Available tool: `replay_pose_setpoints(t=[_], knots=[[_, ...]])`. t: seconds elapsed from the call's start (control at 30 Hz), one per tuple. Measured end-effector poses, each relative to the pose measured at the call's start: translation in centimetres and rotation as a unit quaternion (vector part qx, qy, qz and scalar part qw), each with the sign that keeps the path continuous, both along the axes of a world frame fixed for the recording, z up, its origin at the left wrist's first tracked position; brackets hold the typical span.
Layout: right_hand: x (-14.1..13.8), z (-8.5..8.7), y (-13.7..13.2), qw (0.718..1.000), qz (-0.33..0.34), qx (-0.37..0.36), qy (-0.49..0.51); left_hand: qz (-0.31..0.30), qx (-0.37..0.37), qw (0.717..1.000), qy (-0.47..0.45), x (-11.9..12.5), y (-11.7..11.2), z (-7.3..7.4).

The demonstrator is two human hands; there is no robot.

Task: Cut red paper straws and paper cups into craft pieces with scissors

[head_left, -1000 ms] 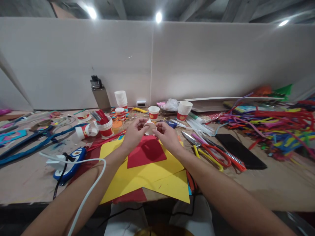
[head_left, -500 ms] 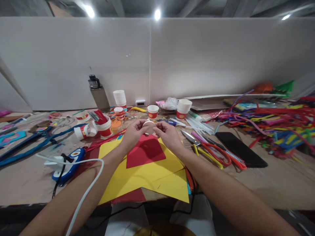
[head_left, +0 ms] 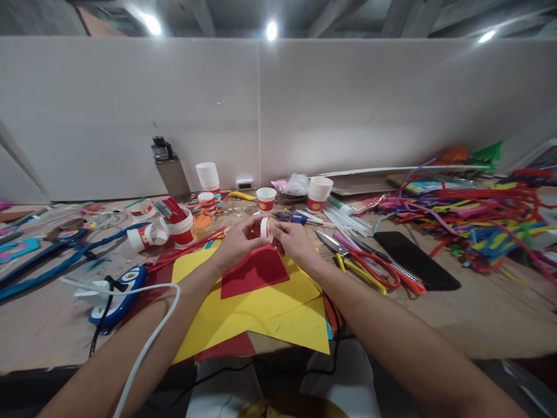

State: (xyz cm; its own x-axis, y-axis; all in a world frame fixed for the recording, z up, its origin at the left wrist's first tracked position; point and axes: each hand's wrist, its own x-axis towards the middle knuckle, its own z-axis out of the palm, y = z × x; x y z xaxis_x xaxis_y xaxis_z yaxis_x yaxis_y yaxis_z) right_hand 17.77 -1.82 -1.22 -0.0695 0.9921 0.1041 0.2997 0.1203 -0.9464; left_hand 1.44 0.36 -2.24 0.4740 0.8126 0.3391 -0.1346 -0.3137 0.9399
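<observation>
Between both hands is a short white-and-red piece of paper cup (head_left: pixel 264 227), turned on its side above the papers. My left hand (head_left: pixel 238 241) curls its fingers and thumb around the left side of it. My right hand (head_left: pixel 296 241) pinches its right edge, with some fingertips hidden behind it. Below lies a red paper sheet (head_left: pixel 252 273) on top of yellow paper sheets (head_left: pixel 217 322). Just beyond the hands stands a whole paper cup (head_left: pixel 266 204).
Scissors (head_left: pixel 374 267), a black phone (head_left: pixel 418 260) and colourful pipe cleaners (head_left: pixel 491 220) lie on the right. Stacked cups (head_left: pixel 319 194) stand behind. On the left are a cup of red sticks (head_left: pixel 185 235), a power strip (head_left: pixel 117 307) and a white cable (head_left: pixel 174 302).
The cup piece has turned from lying nearly level to standing on its side, showing its white-and-red wall. My hands have shifted around it, and the view has moved slightly.
</observation>
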Motion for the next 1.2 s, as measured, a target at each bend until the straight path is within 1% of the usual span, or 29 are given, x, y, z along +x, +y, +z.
replay_pose_setpoints(t=[0.1,0.2,0.23,0.27,0.3,0.37,0.43,0.47,0.53,0.6,0.63,0.73,0.93,1.07,1.13,1.17,1.2], knots=[[0.3,-0.1,0.2,0.999,0.027,0.018,-0.009,0.020,-0.020,0.999,-0.027,-0.1,0.3,-0.1],[1.4,0.7,-0.4,0.998,0.023,0.042,-0.029,0.033,-0.048,0.996,-0.074,-0.3,0.8,-0.2],[2.1,1.2,-0.9,0.997,0.006,0.054,-0.051,0.036,-0.057,0.994,-0.090,-0.4,0.9,-0.2],[3.0,1.6,-1.6,0.992,-0.009,0.077,-0.096,0.040,-0.067,0.992,-0.103,-0.4,1.0,-0.3],[4.0,2.1,-2.4,0.980,-0.024,0.114,-0.160,0.044,-0.075,0.990,-0.113,-0.5,1.1,-0.3],[6.5,2.7,-4.2,0.930,-0.049,0.175,-0.320,0.047,-0.088,0.987,-0.124,-0.6,1.2,-0.3],[9.3,2.7,-5.9,0.873,-0.072,0.194,-0.441,0.044,-0.090,0.987,-0.127,-0.6,1.2,-0.4],[10.7,2.3,-6.7,0.842,-0.096,0.201,-0.491,0.043,-0.089,0.987,-0.127,-0.6,1.2,-0.4],[13.1,1.3,-7.7,0.780,-0.104,0.194,-0.586,0.053,-0.081,0.987,-0.129,-0.6,1.2,-0.5],[14.6,0.0,-8.4,0.738,-0.112,0.167,-0.644,0.071,-0.075,0.986,-0.132,-0.5,1.2,-0.7],[15.1,-0.5,-8.5,0.728,-0.114,0.158,-0.658,0.077,-0.075,0.985,-0.134,-0.5,1.2,-0.7],[15.2,-1.2,-8.6,0.718,-0.095,0.144,-0.675,0.079,-0.081,0.984,-0.139,-0.5,1.2,-0.8],[14.0,-0.4,-8.0,0.704,-0.066,0.164,-0.688,0.081,-0.087,0.980,-0.157,-0.6,1.2,-0.5],[13.5,0.0,-7.6,0.675,-0.052,0.113,-0.727,0.087,-0.096,0.978,-0.161,-0.7,1.1,-0.2],[13.6,0.3,-7.6,0.661,-0.067,0.091,-0.742,0.089,-0.107,0.976,-0.169,-0.8,1.0,0.0],[13.7,0.6,-7.6,0.660,-0.085,0.088,-0.741,0.090,-0.114,0.974,-0.174,-0.8,1.0,0.1],[13.8,0.9,-7.7,0.666,-0.105,0.092,-0.733,0.089,-0.119,0.972,-0.181,-0.8,0.9,0.3]])
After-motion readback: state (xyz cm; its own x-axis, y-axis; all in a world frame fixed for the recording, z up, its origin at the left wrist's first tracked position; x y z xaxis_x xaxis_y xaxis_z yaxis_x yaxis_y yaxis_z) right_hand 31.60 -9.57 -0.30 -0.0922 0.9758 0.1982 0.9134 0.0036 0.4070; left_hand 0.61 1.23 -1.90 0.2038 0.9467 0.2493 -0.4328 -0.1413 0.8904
